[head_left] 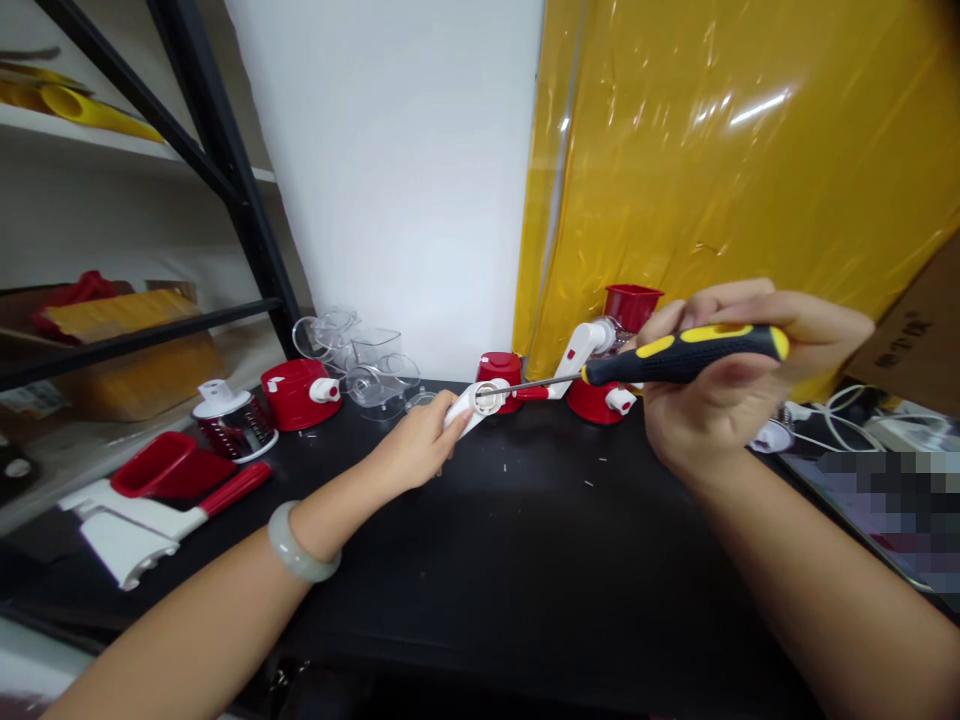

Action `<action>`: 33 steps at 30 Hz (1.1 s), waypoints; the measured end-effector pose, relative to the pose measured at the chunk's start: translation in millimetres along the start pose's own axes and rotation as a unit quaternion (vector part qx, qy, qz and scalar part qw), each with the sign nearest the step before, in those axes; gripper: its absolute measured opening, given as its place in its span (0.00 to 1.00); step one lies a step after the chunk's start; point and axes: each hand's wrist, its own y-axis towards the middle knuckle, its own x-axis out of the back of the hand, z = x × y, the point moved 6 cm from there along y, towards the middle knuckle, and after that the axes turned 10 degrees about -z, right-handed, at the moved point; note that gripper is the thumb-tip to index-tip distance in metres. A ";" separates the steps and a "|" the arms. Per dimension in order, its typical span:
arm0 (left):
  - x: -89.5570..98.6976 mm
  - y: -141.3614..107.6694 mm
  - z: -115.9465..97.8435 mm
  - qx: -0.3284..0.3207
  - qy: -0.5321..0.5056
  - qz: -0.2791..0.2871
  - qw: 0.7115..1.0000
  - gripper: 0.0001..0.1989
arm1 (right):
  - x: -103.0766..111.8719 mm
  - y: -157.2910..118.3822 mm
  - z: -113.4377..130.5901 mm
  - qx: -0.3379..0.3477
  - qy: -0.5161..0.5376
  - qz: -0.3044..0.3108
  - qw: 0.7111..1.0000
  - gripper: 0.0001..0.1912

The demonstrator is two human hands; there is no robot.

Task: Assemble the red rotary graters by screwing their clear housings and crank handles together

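Note:
My left hand [422,440] is closed around a white plastic crank arm [466,408], its round hollow end facing up. In my right hand [720,390] is a screwdriver [686,355] with a black and yellow handle. Its metal shaft points left, and the tip is at the round end of the crank arm; whether it touches is too small to tell. Just behind the crank arm is a red base [500,368]. An assembled rotary grater [596,400], with red hopper and white crank, stands partly hidden behind my right hand.
On the left of the black table [510,580] are a white grater body [139,525], a red hopper [176,465], a drum grater [232,425], a red base [300,393] and clear plastic parts [379,365]. Cables [836,415] and a pixelated screen [885,510] lie right.

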 end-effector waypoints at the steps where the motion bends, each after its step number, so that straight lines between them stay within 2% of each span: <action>1: 0.7 0.9 0.8 0.001 0.005 -0.003 1.000 0.18 | -0.5 1.3 5.6 0.033 0.005 0.031 0.999 0.24; 3: 2.0 2.9 3.4 0.004 0.013 -0.009 1.000 0.18 | -2.6 4.5 20.4 0.104 -0.005 0.110 0.989 0.17; 6: 2.9 5.6 8.7 0.009 0.024 -0.017 1.000 0.18 | -8.9 11.9 33.0 0.106 -0.138 0.255 0.951 0.09; 7: 2.9 6.2 10.3 0.009 0.029 -0.019 0.999 0.19 | -9.8 14.2 36.3 0.102 -0.190 0.299 0.929 0.09; 11: 2.7 8.1 14.8 0.014 0.037 -0.029 0.999 0.18 | -5.4 21.0 46.4 0.103 -0.313 0.411 0.850 0.15; 13: 3.7 9.3 16.3 0.023 0.031 -0.036 0.999 0.18 | -2.6 19.2 45.8 0.110 -0.335 0.459 0.815 0.16; 15: 6.0 10.8 18.0 0.033 0.028 -0.046 0.998 0.18 | -1.4 15.5 43.4 0.118 -0.319 0.495 0.800 0.16; 18: 9.6 13.0 20.2 0.042 0.027 -0.058 0.997 0.18 | -2.5 11.2 37.5 0.124 -0.284 0.512 0.801 0.13; 21: 10.7 13.9 21.7 0.042 0.024 -0.059 0.997 0.19 | -6.4 8.4 33.6 0.123 -0.266 0.498 0.816 0.15; 23: 9.9 13.4 22.0 0.041 0.023 -0.056 0.997 0.19 | -9.0 6.5 34.8 0.128 -0.265 0.474 0.830 0.15; 26: 7.0 11.8 20.4 0.036 0.030 -0.047 0.998 0.20 | -9.4 7.3 37.7 0.146 -0.322 0.398 0.846 0.27; 27: 6.0 11.2 19.4 0.032 0.034 -0.042 0.998 0.20 | -9.0 8.0 38.1 0.149 -0.346 0.374 0.847 0.28; 30: 4.5 10.1 17.0 0.026 0.043 -0.037 0.998 0.20 | -10.7 8.8 39.6 0.146 -0.342 0.355 0.858 0.19; 33: 5.7 9.9 16.6 0.040 0.028 -0.041 0.998 0.19 | -13.1 9.9 43.6 0.120 -0.231 0.383 0.886 0.04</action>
